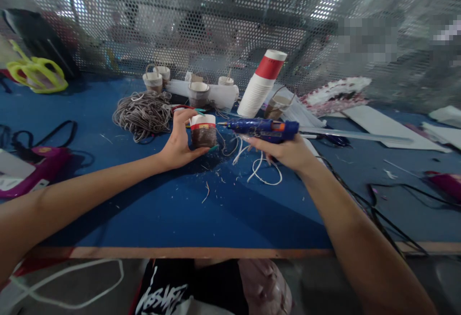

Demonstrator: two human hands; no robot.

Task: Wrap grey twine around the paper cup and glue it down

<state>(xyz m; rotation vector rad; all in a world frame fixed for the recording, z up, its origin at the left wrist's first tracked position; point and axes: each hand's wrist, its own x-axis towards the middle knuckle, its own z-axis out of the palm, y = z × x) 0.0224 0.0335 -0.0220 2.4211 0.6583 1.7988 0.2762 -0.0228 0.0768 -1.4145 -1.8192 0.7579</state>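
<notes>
Toward the left end of the bench (173,209), a yellow-green basket-shaped item (39,75) sits near the far edge, and a magenta tool (54,163) lies nearer the front edge. A heap of grey-brown twine (144,115) comes next, toward the far edge, with 2 small cups (153,83) just behind it.

The left hand (177,143) grasps a twine-wrapped cup (203,137) (its white rim and red band are bare) over the middle of the bench, well back from the front edge. The cup is upright between the fingers and thumb: a forefinger reaches over the rim, while the thumb presses at the base.

Just right of the cup, the nozzle of a blue glue gun (264,129) points at the red band; whether they touch, I cannot tell. The right hand (288,154) grips the gun from beneath, its fingers partly hidden. A looped white cord (268,181) lies below the gun, and a leaning stack of paper cups (261,84) rises behind it, toward the far edge.
</notes>
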